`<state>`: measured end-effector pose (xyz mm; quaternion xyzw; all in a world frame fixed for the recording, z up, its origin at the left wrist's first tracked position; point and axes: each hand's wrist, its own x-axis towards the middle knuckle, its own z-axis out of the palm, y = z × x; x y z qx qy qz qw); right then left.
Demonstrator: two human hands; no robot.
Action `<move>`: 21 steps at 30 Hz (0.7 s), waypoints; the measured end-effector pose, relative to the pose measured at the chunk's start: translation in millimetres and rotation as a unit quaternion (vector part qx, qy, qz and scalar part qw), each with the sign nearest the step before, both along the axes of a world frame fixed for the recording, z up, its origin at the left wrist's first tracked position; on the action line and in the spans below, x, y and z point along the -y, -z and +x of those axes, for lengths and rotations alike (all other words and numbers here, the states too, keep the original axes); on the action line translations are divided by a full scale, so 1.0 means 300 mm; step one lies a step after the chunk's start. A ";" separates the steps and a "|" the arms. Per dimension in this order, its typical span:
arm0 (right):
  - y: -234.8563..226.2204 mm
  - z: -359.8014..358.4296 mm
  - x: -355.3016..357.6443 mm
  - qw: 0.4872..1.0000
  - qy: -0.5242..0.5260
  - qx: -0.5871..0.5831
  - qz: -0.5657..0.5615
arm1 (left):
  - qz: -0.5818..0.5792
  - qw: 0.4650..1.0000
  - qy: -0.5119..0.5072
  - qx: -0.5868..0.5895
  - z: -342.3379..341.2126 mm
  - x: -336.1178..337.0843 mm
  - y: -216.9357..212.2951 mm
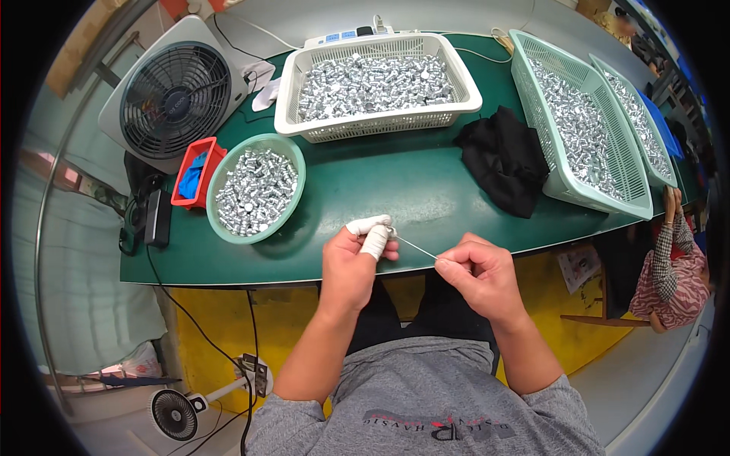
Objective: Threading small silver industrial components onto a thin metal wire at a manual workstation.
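Centrally, just above the table's near edge, I see the left hand (350, 267) with its white-taped fingers pinched closed on a small metal piece (391, 231), partly hidden by them. At center right, the right hand (487, 275) has thumb and finger closed on a thin pale strand (417, 248) reaching to that piece; I can't tell whether it's rod or taut cord. On the green table (365, 190) I have a round basin (299, 176) of metal parts left of center, a white basket (380, 127) at top center and a black cloth (503, 163) upper right.
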<state>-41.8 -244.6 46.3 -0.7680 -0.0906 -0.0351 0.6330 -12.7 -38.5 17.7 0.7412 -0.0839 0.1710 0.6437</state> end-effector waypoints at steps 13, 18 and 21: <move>0.014 -0.010 0.007 0.999 -0.013 0.034 -0.014 | -0.255 0.931 0.112 -0.234 -0.005 -0.040 -0.041; 0.022 0.010 0.036 0.998 -0.041 -0.017 0.039 | -0.055 0.967 0.106 -0.226 -0.012 -0.046 -0.068; 0.009 0.010 0.031 1.000 -0.027 0.008 0.002 | -0.031 0.990 0.063 -0.120 -0.021 -0.020 -0.051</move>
